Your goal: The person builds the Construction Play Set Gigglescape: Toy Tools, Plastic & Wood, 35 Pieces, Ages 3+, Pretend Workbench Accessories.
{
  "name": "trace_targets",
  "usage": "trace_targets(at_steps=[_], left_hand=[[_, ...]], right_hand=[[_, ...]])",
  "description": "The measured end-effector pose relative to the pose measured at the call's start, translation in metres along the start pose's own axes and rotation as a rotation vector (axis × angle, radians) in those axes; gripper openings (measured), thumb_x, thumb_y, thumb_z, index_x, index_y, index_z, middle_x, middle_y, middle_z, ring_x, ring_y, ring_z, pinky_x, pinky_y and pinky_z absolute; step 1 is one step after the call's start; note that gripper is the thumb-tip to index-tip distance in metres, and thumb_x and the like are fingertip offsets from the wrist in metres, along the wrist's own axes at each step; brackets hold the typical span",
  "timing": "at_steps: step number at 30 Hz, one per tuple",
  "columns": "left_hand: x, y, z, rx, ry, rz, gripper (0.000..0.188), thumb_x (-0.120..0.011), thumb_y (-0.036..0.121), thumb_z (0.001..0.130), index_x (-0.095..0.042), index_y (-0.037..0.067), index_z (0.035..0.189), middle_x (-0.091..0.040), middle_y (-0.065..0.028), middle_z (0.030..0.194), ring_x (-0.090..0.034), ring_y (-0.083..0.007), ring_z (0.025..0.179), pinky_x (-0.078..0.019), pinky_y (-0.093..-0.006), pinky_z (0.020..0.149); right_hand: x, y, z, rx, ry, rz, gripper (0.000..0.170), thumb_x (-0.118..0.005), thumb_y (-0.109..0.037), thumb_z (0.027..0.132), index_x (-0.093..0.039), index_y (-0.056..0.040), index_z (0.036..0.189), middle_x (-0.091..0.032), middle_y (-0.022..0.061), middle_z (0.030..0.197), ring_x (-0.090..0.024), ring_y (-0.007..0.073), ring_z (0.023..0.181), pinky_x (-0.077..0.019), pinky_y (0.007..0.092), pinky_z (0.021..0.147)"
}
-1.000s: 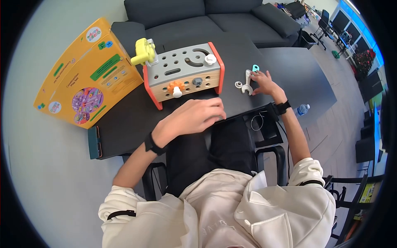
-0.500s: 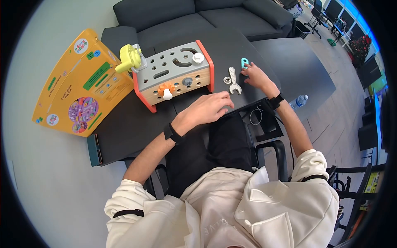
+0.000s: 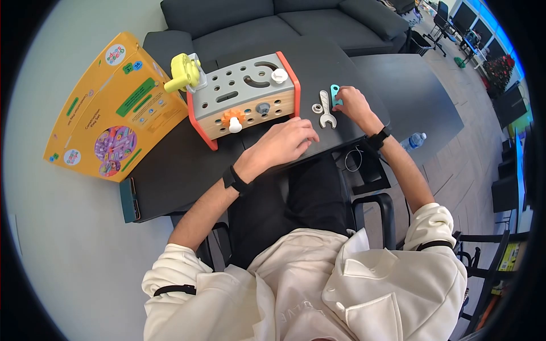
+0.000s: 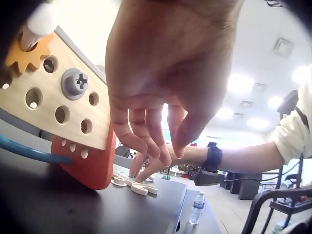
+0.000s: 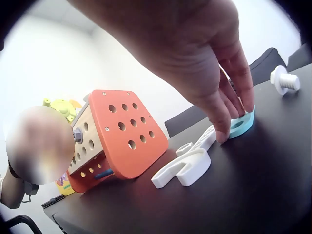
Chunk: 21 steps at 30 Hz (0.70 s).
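My right hand pinches a teal flat piece with a hole on the dark table; thumb and fingers are at its edges in the right wrist view. Just left of it lies a white wrench, with a small white ring alongside. My left hand hangs at the table's near edge, fingers loosely bent and holding nothing. Beyond it stands a toy workbench with red end panels, bearing an orange gear, a grey bolt and a yellow-green tool.
A large yellow box stands at the left, above a dark green case. A white bolt rests beyond my right hand. A water bottle is to the right of that wrist, and a grey sofa stands behind the table.
My right hand has come to grip the teal piece, which is now closer beside the wrench and nearer me. My left hand has shifted slightly right. The head view has moved a little.
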State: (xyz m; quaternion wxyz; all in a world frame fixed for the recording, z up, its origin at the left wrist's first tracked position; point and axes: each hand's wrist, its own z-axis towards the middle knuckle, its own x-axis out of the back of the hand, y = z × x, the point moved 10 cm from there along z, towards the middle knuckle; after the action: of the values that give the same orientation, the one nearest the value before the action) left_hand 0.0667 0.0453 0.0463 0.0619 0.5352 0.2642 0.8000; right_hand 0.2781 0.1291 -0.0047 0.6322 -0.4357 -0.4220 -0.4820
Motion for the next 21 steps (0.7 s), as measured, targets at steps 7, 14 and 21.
trace_targets(at_steps=[7, 14, 21], left_hand=[[0.003, 0.0, -0.002, 0.014, 0.023, -0.051, 0.014, -0.065, 0.011, 0.094, -0.073, 0.009, 0.105, -0.064, -0.0043, 0.104, -0.061, -0.0248, 0.103, -0.0521, -0.039, 0.089], [0.006, 0.006, -0.002, -0.031, 0.044, -0.034, 0.014, -0.068, 0.015, 0.092, -0.074, 0.008, 0.103, -0.063, -0.003, 0.102, -0.057, -0.0243, 0.103, -0.0501, -0.0379, 0.094], [0.042, 0.022, -0.014, -0.031, 0.182, 0.021, 0.019, -0.07, 0.011, 0.089, -0.072, 0.009, 0.108, -0.06, -0.004, 0.111, -0.056, -0.0246, 0.108, -0.049, -0.0392, 0.096]], right_hand=[[0.001, 0.008, 0.001, -0.169, -0.124, 0.006, 0.044, -0.093, -0.023, 0.063, -0.08, -0.0114, 0.104, -0.074, 0.0171, 0.096, -0.071, 0.0365, 0.094, -0.0585, 0.0438, 0.085], [-0.002, 0.01, 0.007, -0.12, -0.22, -0.122, 0.05, -0.093, -0.026, 0.061, -0.08, -0.0187, 0.108, -0.074, 0.0162, 0.096, -0.072, 0.035, 0.095, -0.0579, 0.0446, 0.085], [0.056, -0.004, 0.002, -0.105, -0.013, -0.046, 0.046, -0.09, -0.023, 0.063, -0.077, -0.0138, 0.107, -0.073, 0.0131, 0.096, -0.069, 0.0312, 0.093, -0.057, 0.0418, 0.082]])
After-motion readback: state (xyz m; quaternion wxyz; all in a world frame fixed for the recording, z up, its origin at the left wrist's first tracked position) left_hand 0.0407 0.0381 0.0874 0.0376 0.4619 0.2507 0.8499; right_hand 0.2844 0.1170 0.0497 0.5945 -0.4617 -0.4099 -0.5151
